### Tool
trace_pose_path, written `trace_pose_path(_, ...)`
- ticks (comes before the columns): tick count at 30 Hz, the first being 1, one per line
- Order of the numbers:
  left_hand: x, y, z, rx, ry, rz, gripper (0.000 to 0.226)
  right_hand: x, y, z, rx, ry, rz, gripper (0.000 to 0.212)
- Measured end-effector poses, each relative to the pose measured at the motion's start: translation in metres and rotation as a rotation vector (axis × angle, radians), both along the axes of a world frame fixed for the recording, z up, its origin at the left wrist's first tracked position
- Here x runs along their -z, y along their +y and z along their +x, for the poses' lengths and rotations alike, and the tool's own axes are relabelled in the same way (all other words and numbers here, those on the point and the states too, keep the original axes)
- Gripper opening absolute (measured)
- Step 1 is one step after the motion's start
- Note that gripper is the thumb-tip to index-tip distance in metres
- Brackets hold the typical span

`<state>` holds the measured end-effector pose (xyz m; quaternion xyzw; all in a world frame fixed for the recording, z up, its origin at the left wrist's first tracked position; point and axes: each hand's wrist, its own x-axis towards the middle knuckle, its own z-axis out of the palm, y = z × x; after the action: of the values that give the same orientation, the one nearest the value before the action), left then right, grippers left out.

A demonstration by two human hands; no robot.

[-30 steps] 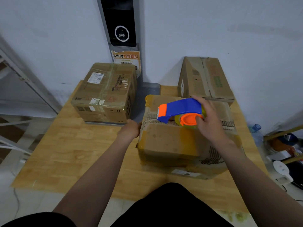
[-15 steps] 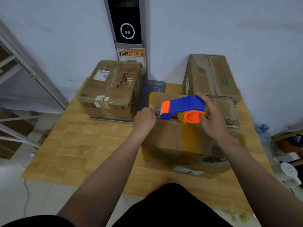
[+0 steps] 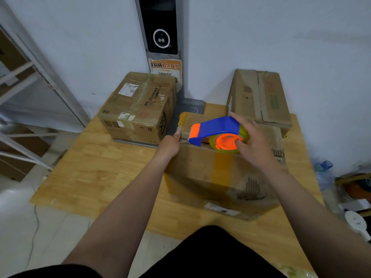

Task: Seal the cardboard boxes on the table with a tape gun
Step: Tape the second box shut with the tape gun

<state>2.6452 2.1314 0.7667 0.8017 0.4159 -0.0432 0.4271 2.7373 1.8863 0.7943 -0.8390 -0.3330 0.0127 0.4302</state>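
A worn cardboard box (image 3: 210,177) with yellowish tape across its top sits near me on the wooden table (image 3: 96,173). My right hand (image 3: 255,143) grips a blue and orange tape gun (image 3: 216,133) held over the box's top seam, nose pointing left. My left hand (image 3: 170,144) rests against the box's far left top corner, its fingers pressed at the tape end by the seam. Two more boxes stand behind: a taped one with labels (image 3: 138,105) at back left and a plain one (image 3: 261,97) at back right.
A grey kiosk with a dark screen (image 3: 160,27) stands against the wall behind the table. A metal shelf frame (image 3: 30,81) lies to the left. Clutter and a plastic bottle (image 3: 323,169) sit on the floor to the right.
My left hand has moved up from the box's left side to its top left corner. The tape gun stays over the seam in my right hand.
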Motion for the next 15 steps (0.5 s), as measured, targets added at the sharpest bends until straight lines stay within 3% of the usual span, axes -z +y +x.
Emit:
trace_pose_path(3, 0.001, -0.001, -0.002, -0.051, -0.026, -0.065, 0.065, -0.005, -0.008, 0.004, -0.011, -0.042, -0.031, 0.090)
trace_pose_path(8, 0.002, -0.007, -0.006, -0.024, -0.105, -0.079, 0.055, -0.005, -0.021, 0.005, -0.035, -0.112, -0.066, 0.089)
trace_pose_path(15, 0.004, -0.006, -0.002, -0.028, -0.089, -0.037, 0.056, 0.001, -0.104, 0.027, 0.147, -0.155, -0.042, 0.085)
